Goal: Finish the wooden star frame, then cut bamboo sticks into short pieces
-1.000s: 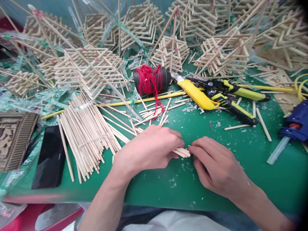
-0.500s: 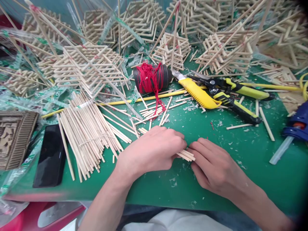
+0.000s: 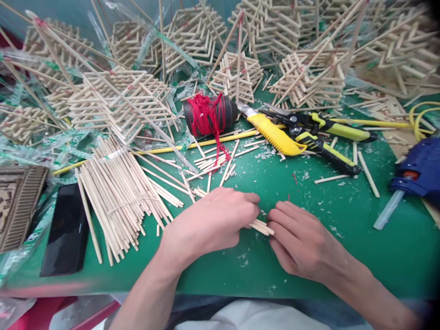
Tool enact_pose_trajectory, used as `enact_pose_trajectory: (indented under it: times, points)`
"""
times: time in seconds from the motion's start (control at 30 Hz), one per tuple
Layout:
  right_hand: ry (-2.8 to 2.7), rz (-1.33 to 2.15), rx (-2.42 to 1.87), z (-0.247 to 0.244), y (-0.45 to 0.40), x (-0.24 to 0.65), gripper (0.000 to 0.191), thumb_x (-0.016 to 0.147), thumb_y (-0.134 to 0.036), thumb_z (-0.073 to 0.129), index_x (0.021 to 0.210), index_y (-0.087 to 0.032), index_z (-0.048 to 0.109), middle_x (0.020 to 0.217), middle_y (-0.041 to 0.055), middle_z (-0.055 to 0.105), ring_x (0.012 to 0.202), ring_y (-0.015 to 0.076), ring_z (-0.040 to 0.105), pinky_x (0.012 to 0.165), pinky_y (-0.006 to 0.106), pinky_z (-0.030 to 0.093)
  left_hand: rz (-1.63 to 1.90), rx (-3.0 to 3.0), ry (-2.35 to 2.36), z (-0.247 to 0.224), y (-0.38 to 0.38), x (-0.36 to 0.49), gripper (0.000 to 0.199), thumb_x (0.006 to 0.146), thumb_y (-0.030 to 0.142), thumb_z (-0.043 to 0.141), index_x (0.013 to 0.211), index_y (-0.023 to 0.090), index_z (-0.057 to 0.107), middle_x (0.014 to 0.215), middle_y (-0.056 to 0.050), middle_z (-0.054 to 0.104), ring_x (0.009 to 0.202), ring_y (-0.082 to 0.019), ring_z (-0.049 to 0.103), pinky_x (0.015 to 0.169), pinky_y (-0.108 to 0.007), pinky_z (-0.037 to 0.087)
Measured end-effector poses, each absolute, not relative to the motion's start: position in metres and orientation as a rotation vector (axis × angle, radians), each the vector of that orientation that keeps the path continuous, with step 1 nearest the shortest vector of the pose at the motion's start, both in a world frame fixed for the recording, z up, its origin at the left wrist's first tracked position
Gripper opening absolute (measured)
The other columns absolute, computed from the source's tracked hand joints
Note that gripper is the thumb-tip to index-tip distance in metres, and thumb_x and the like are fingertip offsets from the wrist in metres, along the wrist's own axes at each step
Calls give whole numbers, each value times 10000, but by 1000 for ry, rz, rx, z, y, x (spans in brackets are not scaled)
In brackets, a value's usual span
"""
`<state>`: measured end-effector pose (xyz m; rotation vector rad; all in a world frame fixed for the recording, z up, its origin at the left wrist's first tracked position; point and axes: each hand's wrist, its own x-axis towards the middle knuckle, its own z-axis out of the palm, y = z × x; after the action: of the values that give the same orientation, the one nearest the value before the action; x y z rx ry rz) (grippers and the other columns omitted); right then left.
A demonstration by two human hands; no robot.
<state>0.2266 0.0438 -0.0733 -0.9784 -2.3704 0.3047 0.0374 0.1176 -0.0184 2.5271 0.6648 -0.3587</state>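
My left hand (image 3: 213, 220) is closed around a small bunch of thin wooden sticks (image 3: 261, 227), whose ends stick out on its right side above the green table. Beside those ends is my right hand (image 3: 302, 238), its fingers curled and pressed together; a short bit of red thread (image 3: 289, 197) shows just above its knuckles. What the right fingertips hold, if anything, is hidden. A larger tied bundle of sticks (image 3: 118, 201) lies left of my left hand. Behind the hands, red thread (image 3: 208, 114) is wound on a dark spool, with short loose sticks (image 3: 213, 160) in front of it.
A yellow cutter (image 3: 275, 133) and black-and-green pliers (image 3: 323, 137) lie behind my right hand. A blue glue gun (image 3: 419, 169) is at the right, a black phone (image 3: 65, 229) at the left. Stick lattices (image 3: 120, 101) with upright sticks line the back. A corrugated cardboard piece (image 3: 20, 206) sits far left.
The whole view has shifted slightly, so the table items appear a little further left and lower. Both hands keep nearly the same pose, with the sticks still in my left hand.
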Motion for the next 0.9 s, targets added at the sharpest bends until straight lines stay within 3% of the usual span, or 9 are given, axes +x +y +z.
enact_pose_trajectory:
  times: [0.23,0.4,0.63,0.77,0.9]
  points:
    - [-2228,277,-1122,-71,41,231,208,818,28,503,916,-135,588,809,92,602,725,190,517,642,332,448,-337,2485,691,-12,122,33,256,800,-13,473,826,222,572,881,-6,634,694,-164,611,534,-304,350]
    - [-2167,276,-1191,-72,43,230,218,818,35,525,937,-130,604,834,92,619,749,185,556,647,328,459,-338,2507,676,-13,121,34,280,798,5,492,887,238,618,868,0,638,668,-161,601,508,-311,311]
    - [-2023,280,-1291,-61,32,236,254,805,58,541,956,-129,621,860,76,625,781,163,579,690,313,476,-350,2549,603,-16,115,41,227,781,10,519,777,217,612,853,-7,643,589,-150,554,489,-322,262]
    - [-2073,232,-1356,-57,23,239,283,824,36,551,1056,-97,641,985,126,641,896,209,600,793,365,479,-357,2605,676,-15,117,38,240,767,-12,484,773,205,586,871,-9,641,565,-145,534,482,-338,236]
    - [-2218,270,-1332,-57,21,235,413,881,-30,533,1292,-40,570,1235,199,612,1126,281,574,920,428,460,-304,2655,890,-17,124,28,277,796,-21,439,881,199,583,923,-28,633,658,-164,589,515,-322,277]
